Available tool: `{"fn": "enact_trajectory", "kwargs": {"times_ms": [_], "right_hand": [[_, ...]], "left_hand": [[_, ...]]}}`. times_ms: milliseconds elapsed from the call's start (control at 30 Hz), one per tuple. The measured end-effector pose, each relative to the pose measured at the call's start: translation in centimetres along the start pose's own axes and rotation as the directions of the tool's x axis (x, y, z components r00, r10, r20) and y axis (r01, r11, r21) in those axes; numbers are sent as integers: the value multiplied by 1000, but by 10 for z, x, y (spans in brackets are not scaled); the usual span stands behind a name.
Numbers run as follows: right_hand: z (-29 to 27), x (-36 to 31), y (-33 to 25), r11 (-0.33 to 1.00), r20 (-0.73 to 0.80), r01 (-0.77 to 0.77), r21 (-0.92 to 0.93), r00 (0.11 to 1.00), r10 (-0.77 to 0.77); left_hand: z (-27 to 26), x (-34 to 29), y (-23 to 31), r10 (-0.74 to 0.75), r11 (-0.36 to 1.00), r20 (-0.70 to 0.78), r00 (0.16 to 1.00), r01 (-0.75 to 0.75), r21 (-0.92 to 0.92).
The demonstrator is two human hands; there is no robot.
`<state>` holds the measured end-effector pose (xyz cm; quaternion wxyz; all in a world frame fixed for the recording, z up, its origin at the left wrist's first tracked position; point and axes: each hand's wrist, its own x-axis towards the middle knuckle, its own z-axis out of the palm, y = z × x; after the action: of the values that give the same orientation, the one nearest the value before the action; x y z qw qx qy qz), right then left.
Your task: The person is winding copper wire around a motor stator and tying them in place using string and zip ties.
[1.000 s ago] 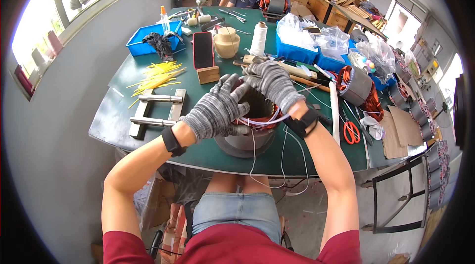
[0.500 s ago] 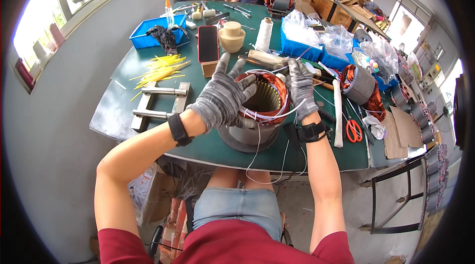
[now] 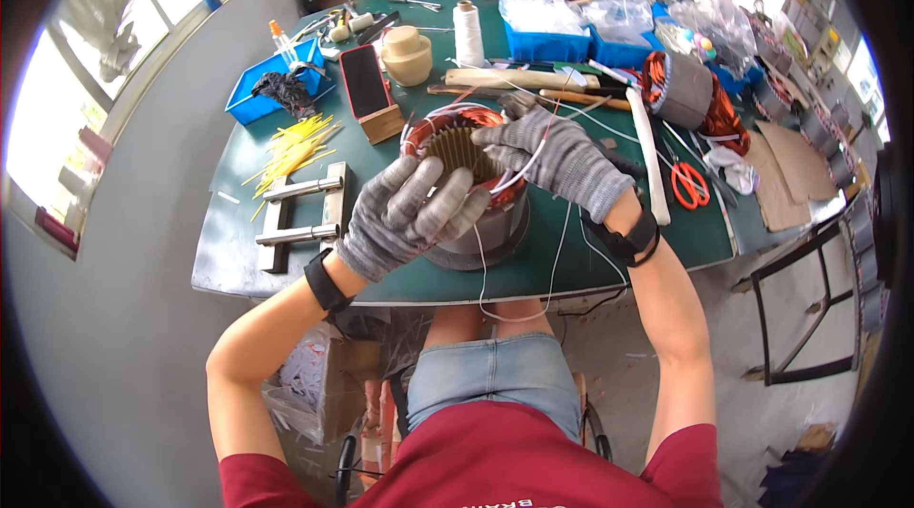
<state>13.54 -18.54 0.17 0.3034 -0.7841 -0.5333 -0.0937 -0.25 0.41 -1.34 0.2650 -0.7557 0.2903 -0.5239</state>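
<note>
A motor stator point(image 3: 490, 230) stands upright on the green table before me, its grey body topped by a ring of copper windings point(image 3: 481, 116) with white sleeved leads around it. My left hand point(image 3: 405, 213), in a grey glove, rests against the near left of the ring, fingers apart and slightly bent. At the right rim, my gloved right hand point(image 3: 562, 154) has its fingers bent together over the windings; what they pinch is hidden. A white lead curves by that hand. Thin white cord point(image 3: 483, 275) hangs in a loop over the table's front edge.
Left lie a metal frame point(image 3: 333, 208), yellow strips point(image 3: 290, 151) and a blue tray point(image 3: 243, 94). Beyond are a phone point(image 3: 365, 79) on a wooden block, a thread cone point(image 3: 467, 37) and a mallet point(image 3: 514, 79). Red scissors point(image 3: 689, 186) and another stator point(image 3: 681, 89) are right. A person works at the far end.
My right hand has turned inward from the stator's right side onto its rim. My left hand has moved down to the near left side, its fingers lower. The whole view has shifted.
</note>
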Motion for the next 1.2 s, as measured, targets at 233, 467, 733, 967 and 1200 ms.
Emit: {"fn": "enact_trajectory", "kwargs": {"times_ms": [233,467,733,967,1200], "right_hand": [[-2,-26,-6,976,-259,-166,-144,958,124],[14,-123,-31,894,-591,-404,-193,775,223],[-5,-106,-66,883,-370,-369,291,807,459],[10,-75,-59,991,-700,90,94,714,2],[22,-78,-46,910,-632,-76,408,696,341]], "left_hand": [[-22,28,-1,-444,806,424,790,559,-197],[-35,-5,19,-598,438,488,636,769,-466],[-63,27,19,-857,488,106,504,860,-150],[-58,82,21,-81,897,333,939,215,-386],[3,44,5,-432,724,693,577,680,-114]]}}
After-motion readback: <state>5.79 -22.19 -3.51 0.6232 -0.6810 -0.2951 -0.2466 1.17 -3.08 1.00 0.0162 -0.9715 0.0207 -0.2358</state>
